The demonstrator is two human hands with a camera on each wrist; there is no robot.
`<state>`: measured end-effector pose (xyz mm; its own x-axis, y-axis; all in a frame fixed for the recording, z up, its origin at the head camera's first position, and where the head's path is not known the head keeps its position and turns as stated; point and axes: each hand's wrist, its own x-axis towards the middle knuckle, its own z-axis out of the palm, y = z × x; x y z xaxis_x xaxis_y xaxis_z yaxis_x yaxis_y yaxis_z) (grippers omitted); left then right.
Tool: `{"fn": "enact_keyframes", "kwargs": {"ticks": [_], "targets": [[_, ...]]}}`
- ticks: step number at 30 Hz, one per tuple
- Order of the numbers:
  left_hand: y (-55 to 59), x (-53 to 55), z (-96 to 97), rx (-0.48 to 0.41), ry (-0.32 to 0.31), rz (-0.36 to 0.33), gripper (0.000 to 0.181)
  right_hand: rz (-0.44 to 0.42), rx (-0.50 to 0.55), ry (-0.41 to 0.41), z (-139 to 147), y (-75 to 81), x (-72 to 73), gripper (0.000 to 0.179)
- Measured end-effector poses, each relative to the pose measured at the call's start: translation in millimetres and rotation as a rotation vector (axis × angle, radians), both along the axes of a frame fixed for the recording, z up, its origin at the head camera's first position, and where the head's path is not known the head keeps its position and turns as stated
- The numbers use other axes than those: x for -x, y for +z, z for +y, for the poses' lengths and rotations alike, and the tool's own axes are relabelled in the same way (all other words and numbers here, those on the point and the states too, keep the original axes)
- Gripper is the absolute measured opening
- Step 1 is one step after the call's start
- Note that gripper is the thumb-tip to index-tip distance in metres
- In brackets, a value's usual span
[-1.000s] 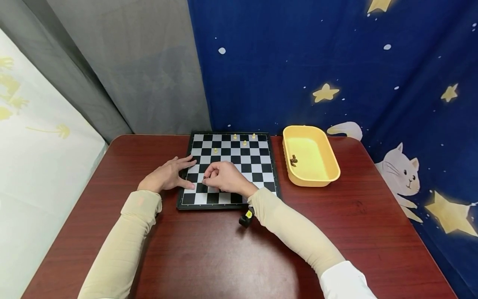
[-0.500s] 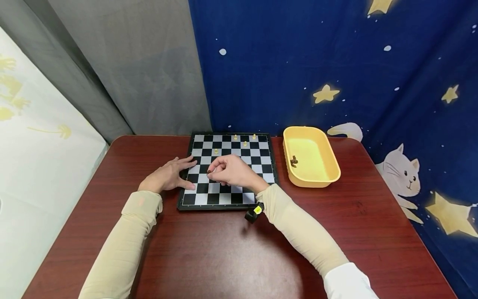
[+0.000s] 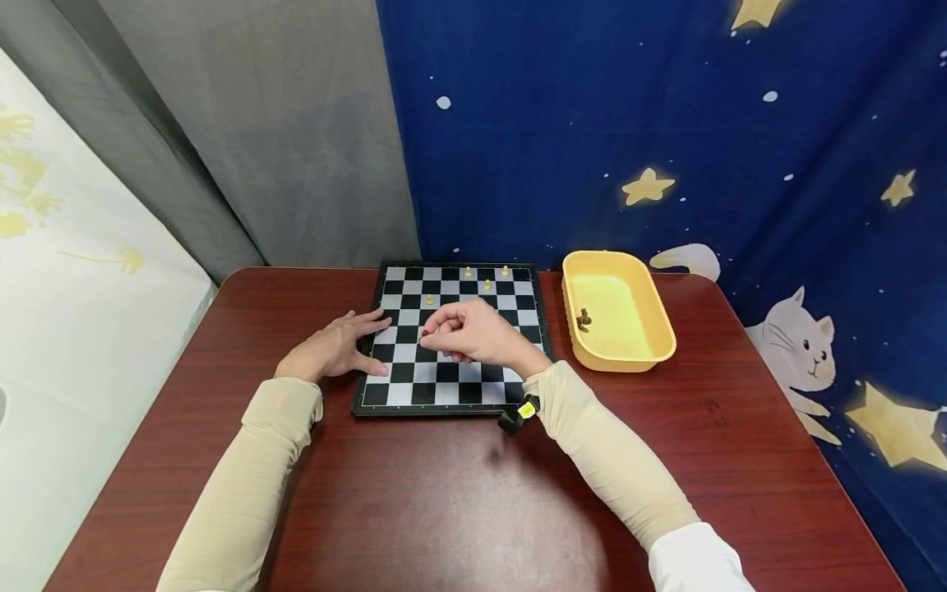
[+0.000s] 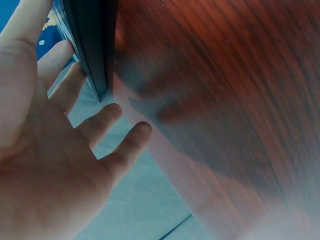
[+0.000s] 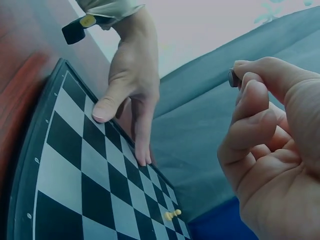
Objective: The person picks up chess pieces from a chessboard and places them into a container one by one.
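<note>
In the head view, a black-and-white chessboard (image 3: 400, 395) lies on the table. My right hand (image 3: 477, 333) is over the middle of the board, pinching a small dark brown chess piece (image 5: 233, 78) between thumb and index finger, with its base showing in the right wrist view. Most of that piece is hidden by the fingers. My left hand (image 3: 333, 345) rests at the board's left edge, its fingers spread and fairly straight, thumb and fingertips on the border squares. Several pale yellow chess pawns (image 3: 429, 299) stand on the far part of the board.
A yellow plastic tray (image 3: 625, 325) stands right of the board, with a few dark brown chess pieces (image 3: 584, 320) by its left wall. The reddish-brown table (image 3: 414, 501) extends in front. Grey and blue curtains (image 3: 533, 131) hang behind its far edge.
My right hand has lifted off the near-left squares and moved away from me and to the right, carrying the dark chess piece. The left hand has kept its place.
</note>
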<state>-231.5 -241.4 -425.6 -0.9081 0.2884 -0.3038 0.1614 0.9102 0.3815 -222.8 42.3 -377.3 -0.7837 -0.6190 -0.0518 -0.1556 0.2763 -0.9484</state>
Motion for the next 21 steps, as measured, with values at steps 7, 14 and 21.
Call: {"fn": "enact_keyframes", "kwargs": {"ticks": [7, 14, 21], "targets": [[-0.2, -0.4, -1.4, -0.006, -0.004, 0.002, 0.102, 0.021, -0.007, -0.003, 10.2, 1.2, 1.6, 0.015], [-0.4, -1.0, -2.3, -0.014, -0.011, 0.007, 0.101, 0.069, -0.022, -0.057, 25.1, 5.7, 2.7, 0.016], [-2.2, -1.1, -3.2, -0.024, -0.001, -0.004, 0.102, 0.116, -0.055, -0.097, 43.2, 11.3, 6.6, 0.019]]}}
